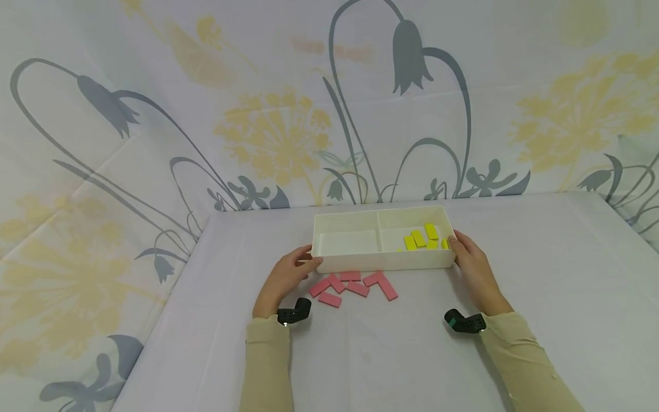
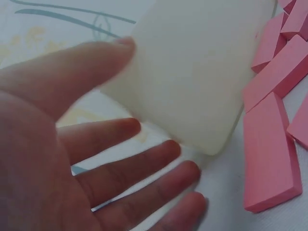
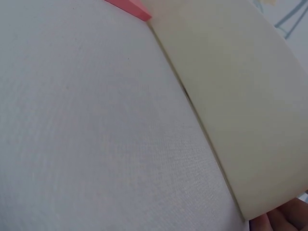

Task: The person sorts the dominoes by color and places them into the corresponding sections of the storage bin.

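A white two-compartment tray (image 1: pixel 386 262) stands on the white table. Its right compartment holds several yellow blocks (image 1: pixel 422 237); the left one looks bare. Several pink blocks (image 1: pixel 355 286) lie on the table just in front of it. My left hand (image 1: pixel 296 269) is at the tray's front left corner. The left wrist view shows the thumb of that hand (image 2: pixel 57 144) touching the tray wall (image 2: pixel 192 72), the fingers straight and spread below it, with pink blocks (image 2: pixel 269 149) beside. My right hand (image 1: pixel 473 263) grips the tray's right end, thumb on the rim. Its fingertips (image 3: pixel 284 222) show by the tray wall (image 3: pixel 240 96).
A floral cloth backdrop (image 1: pixel 268 131) hangs right behind the table. The table's left edge (image 1: pixel 170 320) runs diagonally toward me. Bare tablecloth (image 3: pixel 96 125) stretches in front of the tray. One pink block corner (image 3: pixel 130 7) peeks in at the top of the right wrist view.
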Tool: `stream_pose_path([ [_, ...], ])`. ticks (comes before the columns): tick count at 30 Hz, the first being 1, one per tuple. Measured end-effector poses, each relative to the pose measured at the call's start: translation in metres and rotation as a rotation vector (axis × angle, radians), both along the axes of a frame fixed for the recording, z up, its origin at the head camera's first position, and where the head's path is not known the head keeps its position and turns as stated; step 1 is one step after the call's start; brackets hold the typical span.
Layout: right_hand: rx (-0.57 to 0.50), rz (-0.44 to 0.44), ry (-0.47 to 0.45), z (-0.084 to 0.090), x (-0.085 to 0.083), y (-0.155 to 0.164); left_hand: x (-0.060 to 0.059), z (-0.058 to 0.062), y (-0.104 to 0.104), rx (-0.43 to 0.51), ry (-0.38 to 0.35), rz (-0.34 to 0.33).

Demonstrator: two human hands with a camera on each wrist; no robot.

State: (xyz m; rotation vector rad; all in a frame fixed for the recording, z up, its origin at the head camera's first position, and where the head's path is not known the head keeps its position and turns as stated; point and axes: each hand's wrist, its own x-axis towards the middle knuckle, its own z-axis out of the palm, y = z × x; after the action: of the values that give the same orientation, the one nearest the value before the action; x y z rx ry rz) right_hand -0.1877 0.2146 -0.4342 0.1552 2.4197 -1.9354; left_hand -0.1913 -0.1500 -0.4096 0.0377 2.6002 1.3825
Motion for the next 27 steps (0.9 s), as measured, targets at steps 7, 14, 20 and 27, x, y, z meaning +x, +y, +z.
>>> stream_pose_path([
  [7, 0.034, 0.009, 0.013, 0.002, 0.002, 0.002, 0.002, 0.005, 0.001, -0.169, -0.026, -0.023],
  [14, 0.034, 0.020, 0.011, 0.002, 0.003, 0.001, 0.005, 0.011, 0.002, -0.236, -0.063, -0.035],
  [20, 0.033, 0.027, 0.015, -0.001, 0.000, 0.002, 0.006, 0.013, 0.003, -0.284, -0.068, -0.043],
  [27, 0.042, 0.024, 0.011, 0.002, 0.001, 0.002, 0.006, 0.015, 0.007, -0.331, -0.078, -0.068],
])
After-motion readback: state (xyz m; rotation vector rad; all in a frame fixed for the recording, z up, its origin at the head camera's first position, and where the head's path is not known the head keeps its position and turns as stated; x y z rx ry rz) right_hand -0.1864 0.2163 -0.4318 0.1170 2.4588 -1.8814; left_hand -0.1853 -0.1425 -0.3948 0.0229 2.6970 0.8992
